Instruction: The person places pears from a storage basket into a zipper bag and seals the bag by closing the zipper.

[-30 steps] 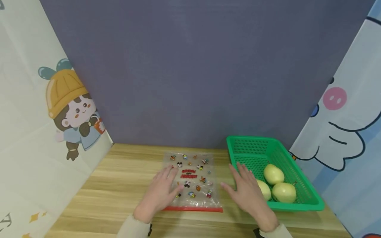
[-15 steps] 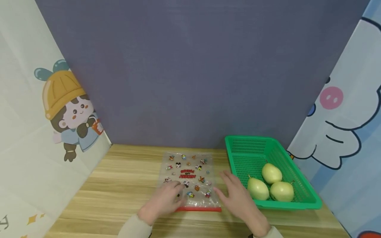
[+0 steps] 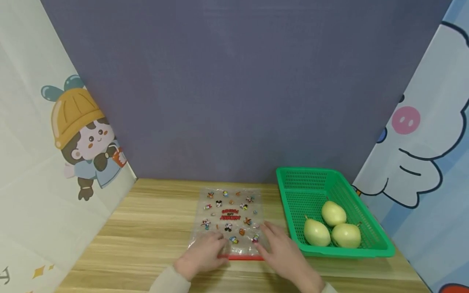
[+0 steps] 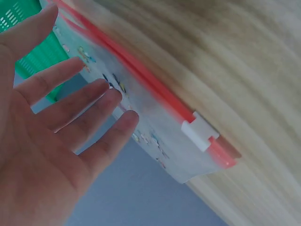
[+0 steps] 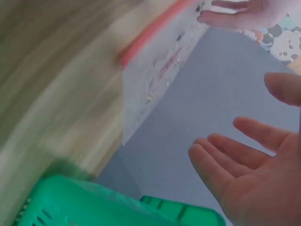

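A clear slider zip bag (image 3: 253, 211) printed with small cartoon figures lies flat on the wooden table, its red closure strip (image 3: 245, 257) towards me. In the left wrist view a white slider (image 4: 200, 131) sits near one end of that strip. Over the bag's near left corner is my left hand (image 3: 205, 250), fingers relaxed and slightly spread, holding nothing. My right hand (image 3: 282, 252) hovers at the near right corner, fingers loosely extended with nothing in them. The hands cover both ends of the strip in the head view.
A green plastic basket (image 3: 329, 251) stands right of my right hand, with three pale yellow-green pears (image 3: 316, 232) in it. A dark grey panel (image 3: 227, 101) rises behind the table (image 3: 154, 219). Cartoon-printed sheets (image 3: 29, 162) hang at both sides.
Both hands have come in towards the bag's near edge and closer together. The right hand has moved left, away from the basket, uncovering the pears. Bag and basket stay in place.
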Action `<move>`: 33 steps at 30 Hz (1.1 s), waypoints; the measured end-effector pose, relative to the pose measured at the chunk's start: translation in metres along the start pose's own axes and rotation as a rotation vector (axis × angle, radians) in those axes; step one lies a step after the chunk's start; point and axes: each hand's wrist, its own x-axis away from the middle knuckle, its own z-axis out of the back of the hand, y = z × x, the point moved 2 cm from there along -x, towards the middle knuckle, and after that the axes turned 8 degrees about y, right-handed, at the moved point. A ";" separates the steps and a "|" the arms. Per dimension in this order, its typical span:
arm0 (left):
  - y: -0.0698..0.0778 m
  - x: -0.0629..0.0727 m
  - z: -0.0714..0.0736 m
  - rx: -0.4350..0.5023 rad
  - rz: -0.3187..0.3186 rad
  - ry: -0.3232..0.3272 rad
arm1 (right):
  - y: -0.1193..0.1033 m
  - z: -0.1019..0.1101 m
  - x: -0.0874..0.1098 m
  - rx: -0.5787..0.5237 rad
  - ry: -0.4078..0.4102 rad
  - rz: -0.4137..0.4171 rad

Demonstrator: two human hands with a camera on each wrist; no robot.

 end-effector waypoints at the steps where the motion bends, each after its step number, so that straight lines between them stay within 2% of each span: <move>1: 0.000 0.000 -0.001 -0.003 0.003 -0.004 | 0.000 -0.003 0.001 -0.003 -0.006 0.000; 9: -0.001 0.003 -0.008 0.038 0.012 -0.031 | 0.004 -0.022 0.009 0.009 -0.030 -0.001; 16: -0.003 0.001 -0.011 0.028 -0.028 -0.001 | 0.011 -0.029 0.009 0.015 -0.095 -0.009; 24: -0.002 0.000 -0.008 0.010 -0.040 0.008 | 0.017 -0.039 0.006 0.082 -0.123 0.110; 33: -0.002 0.000 -0.010 0.017 -0.044 0.024 | 0.015 -0.043 0.001 0.096 -0.179 0.180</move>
